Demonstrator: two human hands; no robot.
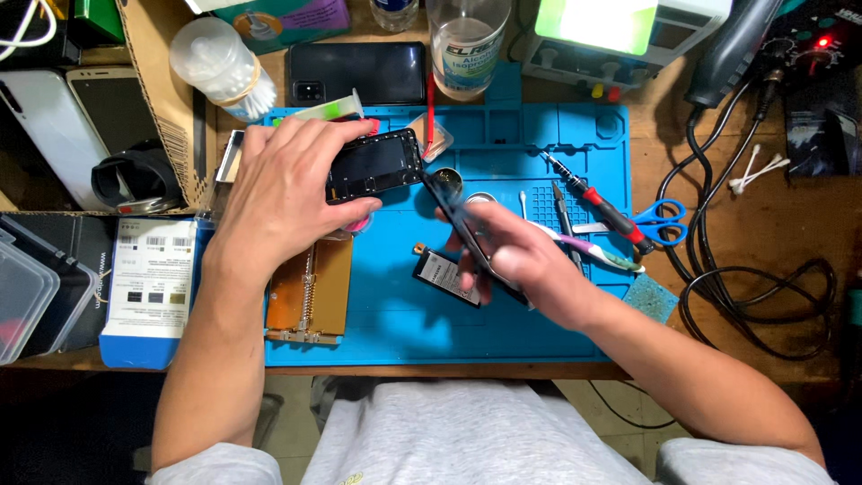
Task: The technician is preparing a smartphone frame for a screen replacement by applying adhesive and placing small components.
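bench view from above: left hand (287, 184) grips a black phone frame (375, 164) by its edges, fingers curled round it, lifted just over the upper left of the blue repair mat (539, 305). right hand (521, 260) is clenched on a thin dark panel (462, 229), held edge-on and tilted, its top end close to the frame's right corner; whether the two touch cannot be told, the hand is blurred. small flat battery (438, 272) lies on the mat just beneath the right hand.

nearby on the mat: red-handled screwdriver (597, 202), tweezers (564, 208), toothbrush (597, 251), blue scissors (663, 222) at the right edge, orange ribbed block (310, 292) at left. off the mat: clear liquid bottle (467, 40), tub of cotton swabs (224, 67), a second dark phone (359, 74).

judgement: the step looks like parting panel from frame. doing it well calls for keeping the frame steady in the left grip, holding the panel by its edges only, moving it slowly and parallel to the frame so any cable is not strained, and keeping it clear of the battery and tool tips below.
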